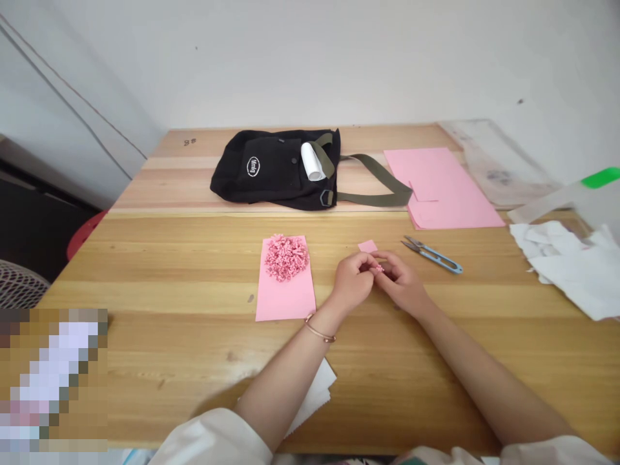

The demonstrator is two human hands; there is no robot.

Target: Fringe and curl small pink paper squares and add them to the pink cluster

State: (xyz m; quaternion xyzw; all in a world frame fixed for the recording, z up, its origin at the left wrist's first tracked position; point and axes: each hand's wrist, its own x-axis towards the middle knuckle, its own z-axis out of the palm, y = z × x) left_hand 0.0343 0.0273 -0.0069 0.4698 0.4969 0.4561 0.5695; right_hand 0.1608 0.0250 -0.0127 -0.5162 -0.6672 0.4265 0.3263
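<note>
My left hand (355, 279), with a bracelet on its wrist, meets my right hand (404, 284) over the middle of the table. Both are closed, fingertips pinched round a small pink paper piece (380, 268) with a frilled end; most of it is hidden by the fingers. Just beyond them lies a small pink paper slip (367, 246). Left of my left hand, a heap of curly pink paper pieces (287, 257) rests on a pink paper sheet (285, 303). Blue-handled thread snips (433, 254) lie to the right of my right hand, untouched.
A black bag (271, 168) with a green strap lies at the back, a white roll (312, 161) on it. Larger pink sheets (450, 194) are at back right. Crumpled white tissues (574, 265) sit far right. White paper (312, 400) shows under my left forearm.
</note>
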